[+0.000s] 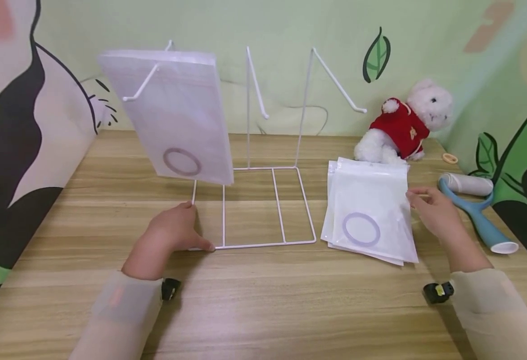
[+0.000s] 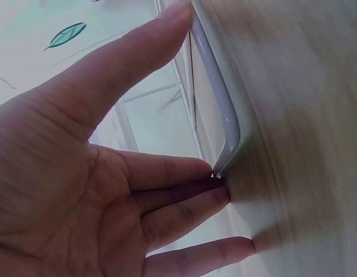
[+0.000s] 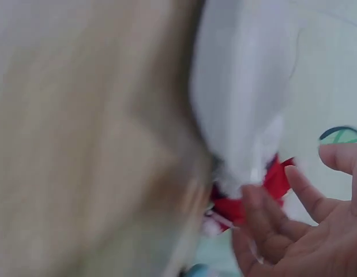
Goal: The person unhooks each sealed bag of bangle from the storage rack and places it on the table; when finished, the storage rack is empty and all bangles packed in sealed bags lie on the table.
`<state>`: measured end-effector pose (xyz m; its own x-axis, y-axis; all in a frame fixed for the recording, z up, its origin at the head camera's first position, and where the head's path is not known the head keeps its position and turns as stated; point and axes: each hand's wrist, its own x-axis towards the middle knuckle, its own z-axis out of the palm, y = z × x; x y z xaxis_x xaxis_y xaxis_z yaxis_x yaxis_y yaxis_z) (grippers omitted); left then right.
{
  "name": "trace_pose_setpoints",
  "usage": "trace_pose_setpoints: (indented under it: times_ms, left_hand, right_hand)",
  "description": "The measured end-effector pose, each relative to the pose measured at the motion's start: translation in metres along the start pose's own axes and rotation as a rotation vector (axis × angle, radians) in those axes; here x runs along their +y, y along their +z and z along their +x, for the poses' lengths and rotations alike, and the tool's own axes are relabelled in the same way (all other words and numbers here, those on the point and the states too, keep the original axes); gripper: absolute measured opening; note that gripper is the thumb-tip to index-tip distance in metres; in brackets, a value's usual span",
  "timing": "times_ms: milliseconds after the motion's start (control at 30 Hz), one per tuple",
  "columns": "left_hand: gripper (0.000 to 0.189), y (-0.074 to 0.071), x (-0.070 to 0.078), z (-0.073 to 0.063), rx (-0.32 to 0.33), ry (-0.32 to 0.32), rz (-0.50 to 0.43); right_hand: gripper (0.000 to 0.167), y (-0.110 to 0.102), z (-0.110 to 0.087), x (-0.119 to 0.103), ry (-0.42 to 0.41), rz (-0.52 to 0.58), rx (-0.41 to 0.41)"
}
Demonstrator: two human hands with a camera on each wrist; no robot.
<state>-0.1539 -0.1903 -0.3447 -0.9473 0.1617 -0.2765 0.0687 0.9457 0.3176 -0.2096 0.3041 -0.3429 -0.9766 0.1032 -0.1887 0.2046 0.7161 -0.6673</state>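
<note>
A white wire rack (image 1: 254,245) stands on the table, with upright prongs at its back. My left hand (image 1: 171,227) rests at the front left corner of its base, thumb on the front bar. In the left wrist view, the left hand (image 2: 109,190) has its fingers extended to the corner and the tabletop. White flat packets (image 1: 177,120), one with a ring mark, hang on the rack's left prongs. More white packets (image 1: 371,200) lie stacked right of the rack. My right hand (image 1: 439,212) is at their right edge; in the right wrist view, its fingers (image 3: 270,239) are spread and loosely bent.
A white plush toy (image 1: 398,122) in a red top sits behind the stacked packets, against the wall. At the right lie a blue-handled roller (image 1: 481,220) and a small tan ring (image 1: 450,158). The painted wall (image 1: 281,25) borders the wooden table (image 1: 263,300).
</note>
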Motion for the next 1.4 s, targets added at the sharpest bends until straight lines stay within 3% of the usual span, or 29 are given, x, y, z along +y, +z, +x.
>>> trace_pose_setpoints:
  times_ms: [167,333,733,1100,1400]
  left_hand:
    - [0.075,0.001,-0.001,-0.001,0.007,-0.002,0.000]
    - [0.074,0.003,-0.001,-0.001,0.010,-0.008,-0.004]
    - [0.070,0.003,-0.002,-0.001,0.015,-0.018,0.001]
    - [0.073,0.001,-0.002,-0.002,0.010,-0.025,0.008]
    - [0.069,0.001,-0.004,-0.001,0.017,-0.024,0.004]
  right_hand:
    - [0.066,0.009,-0.005,-0.026,-0.083,-0.107,-0.045]
    - [0.057,0.026,-0.013,-0.065,-0.228,-0.112,-0.030]
    - [0.030,0.088,-0.025,-0.170,-0.589,0.100,0.028]
    - [0.023,0.127,-0.029,-0.237,-0.673,0.267,0.007]
    - [0.025,0.145,-0.027,-0.269,-0.690,0.251,-0.018]
